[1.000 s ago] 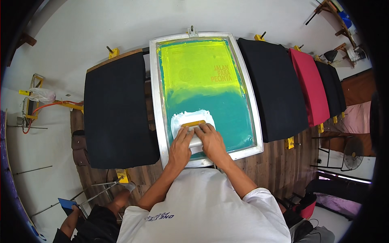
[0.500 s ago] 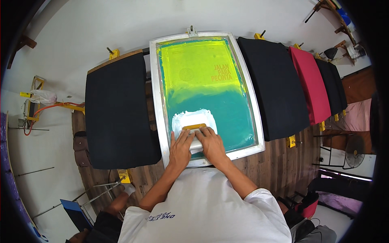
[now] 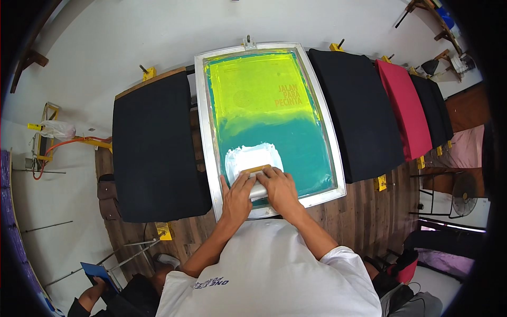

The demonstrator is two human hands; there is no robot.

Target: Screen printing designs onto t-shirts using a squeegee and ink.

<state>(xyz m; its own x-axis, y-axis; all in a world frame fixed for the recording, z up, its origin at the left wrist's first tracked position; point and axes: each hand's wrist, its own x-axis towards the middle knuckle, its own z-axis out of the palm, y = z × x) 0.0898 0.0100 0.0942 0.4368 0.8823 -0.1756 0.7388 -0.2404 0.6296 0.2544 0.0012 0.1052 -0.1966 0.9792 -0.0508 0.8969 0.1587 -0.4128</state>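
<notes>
Both my hands grip a squeegee [image 3: 257, 169] with a yellowish top edge and a pale metallic body, at the near end of a screen-printing screen [image 3: 321, 105]. My left hand [image 3: 237, 198] wraps its left side, and my right hand [image 3: 280, 189] closes round its right side, fingers over the top. White ink [image 3: 253, 155] lies in a thick patch on the mesh just beyond the squeegee. The mesh is teal in the near half and yellow-green in the far half, inside a silvery metal frame. My hands partly hide the squeegee's lower part.
Black cloth-covered boards stand left [image 3: 153, 148] and right [image 3: 356, 116] of the screen. Farther right come a pink-red board [image 3: 404, 108] and more black ones. At the lower left, another person's hand [image 3: 95, 288] is at a blue panel [image 3: 100, 274]. A fan [image 3: 465, 194] stands at right.
The squeegee and my hands have shifted slightly toward me, baring a bit more white ink. At the lower left, the other person has moved, with a hand now at the blue panel.
</notes>
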